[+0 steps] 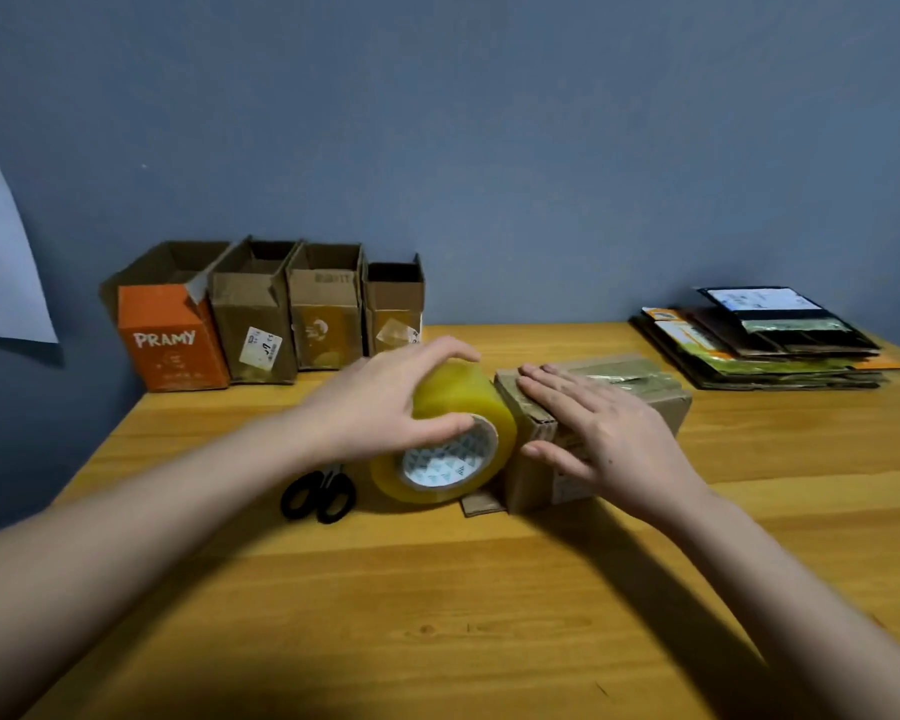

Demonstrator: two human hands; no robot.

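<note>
A big roll of yellowish packing tape (458, 402) with a white core stands on its side in the middle of the wooden table (437, 605). My left hand (385, 402) grips it, thumb at the core's rim and fingers curled over the top. The roll touches the left end of a small brown cardboard box (661, 392) with tape along its top. My right hand (598, 428) lies flat on that box, fingers straight and pressing near its left edge.
Black-handled scissors (319, 495) lie just left of the roll. Several open cardboard boxes, one orange (170, 345), line the back left against the wall. A stack of flattened cartons (765, 345) sits at the back right. A cardboard scrap (481, 504) lies under the box's near corner.
</note>
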